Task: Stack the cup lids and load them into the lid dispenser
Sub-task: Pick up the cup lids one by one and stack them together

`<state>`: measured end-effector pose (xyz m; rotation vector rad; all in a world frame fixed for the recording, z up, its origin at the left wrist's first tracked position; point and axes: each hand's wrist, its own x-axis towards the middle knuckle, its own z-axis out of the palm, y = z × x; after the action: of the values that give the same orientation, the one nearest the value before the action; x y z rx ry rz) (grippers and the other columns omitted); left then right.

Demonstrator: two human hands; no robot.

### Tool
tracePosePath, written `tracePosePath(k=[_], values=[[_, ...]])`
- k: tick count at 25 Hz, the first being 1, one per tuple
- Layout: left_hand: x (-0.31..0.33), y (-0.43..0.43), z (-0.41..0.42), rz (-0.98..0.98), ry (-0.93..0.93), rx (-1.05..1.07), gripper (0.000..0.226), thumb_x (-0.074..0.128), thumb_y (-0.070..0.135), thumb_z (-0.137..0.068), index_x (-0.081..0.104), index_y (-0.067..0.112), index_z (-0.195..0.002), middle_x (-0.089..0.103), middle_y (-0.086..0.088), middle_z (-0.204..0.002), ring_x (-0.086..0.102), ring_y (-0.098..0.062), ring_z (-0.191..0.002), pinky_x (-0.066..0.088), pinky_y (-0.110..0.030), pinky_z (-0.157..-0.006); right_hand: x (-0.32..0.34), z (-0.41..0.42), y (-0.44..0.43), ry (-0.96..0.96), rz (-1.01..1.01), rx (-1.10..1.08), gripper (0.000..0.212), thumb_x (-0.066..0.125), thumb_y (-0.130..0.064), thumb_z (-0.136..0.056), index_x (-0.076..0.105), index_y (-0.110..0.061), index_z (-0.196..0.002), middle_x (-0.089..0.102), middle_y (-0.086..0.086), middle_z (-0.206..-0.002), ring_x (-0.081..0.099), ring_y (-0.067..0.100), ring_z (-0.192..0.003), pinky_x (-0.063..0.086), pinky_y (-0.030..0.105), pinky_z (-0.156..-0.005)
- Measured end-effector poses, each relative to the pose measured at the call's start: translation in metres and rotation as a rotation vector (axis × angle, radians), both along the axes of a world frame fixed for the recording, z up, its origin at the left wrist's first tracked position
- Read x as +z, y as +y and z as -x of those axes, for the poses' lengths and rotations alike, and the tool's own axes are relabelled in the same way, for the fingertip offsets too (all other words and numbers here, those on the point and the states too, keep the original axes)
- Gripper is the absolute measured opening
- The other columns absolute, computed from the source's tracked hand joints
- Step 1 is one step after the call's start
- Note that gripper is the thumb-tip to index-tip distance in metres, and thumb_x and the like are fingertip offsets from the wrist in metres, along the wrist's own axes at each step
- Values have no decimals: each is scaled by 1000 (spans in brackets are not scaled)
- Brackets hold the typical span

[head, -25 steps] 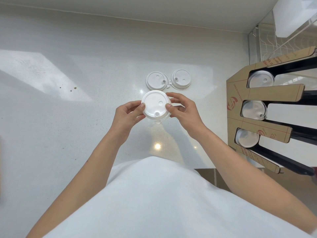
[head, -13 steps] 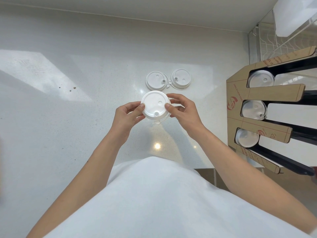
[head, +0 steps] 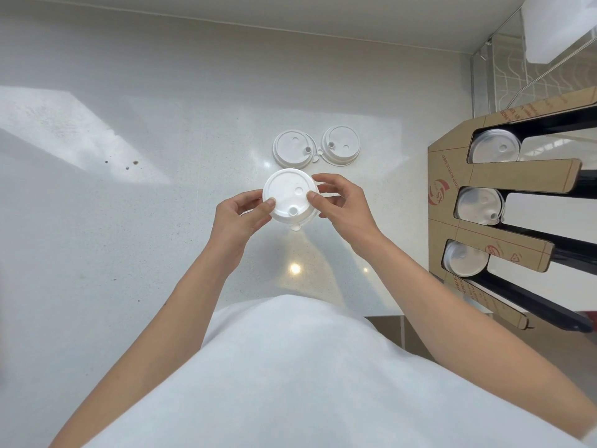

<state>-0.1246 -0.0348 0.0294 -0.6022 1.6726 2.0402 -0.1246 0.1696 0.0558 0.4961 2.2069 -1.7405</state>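
I've got both hands, left [head: 240,218] and right [head: 344,206], each grip pinching the lid stack [head: 290,197] above open tabletop [head: 129,237]; dispenser [head: 452,202] right, three slots holding lids.

You can make out a red round logo with the letters "XS" on the brown paper covering the lid dispenser [head: 443,192]. Red lines of print run along that paper's edges and a small red triangle sign sits on one lower arm, but they are too small and skewed to read.
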Motion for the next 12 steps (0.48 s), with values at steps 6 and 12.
tracePosePath(k=[6,12], values=[[-9,-4,10,19,-33,31,49,79,23,-76,71,5,-121,67,-23,-127,67,-28,-120,55,-35,-101,-16,28,14,-41,-134,-47,45,69,-33,-90,54,-26,-133,61,-3,-118,64,13,-98,54,29,-84],[-15,-2,29,34,-54,18,38,77,15,-85,70,5,-121,67,-23,-128,67,-28,-120,56,-34,-100,-37,78,35,-48,-401,-25,67,70,-30,-88,38,-19,-146,44,8,-136,48,22,-124,43,31,-100]])
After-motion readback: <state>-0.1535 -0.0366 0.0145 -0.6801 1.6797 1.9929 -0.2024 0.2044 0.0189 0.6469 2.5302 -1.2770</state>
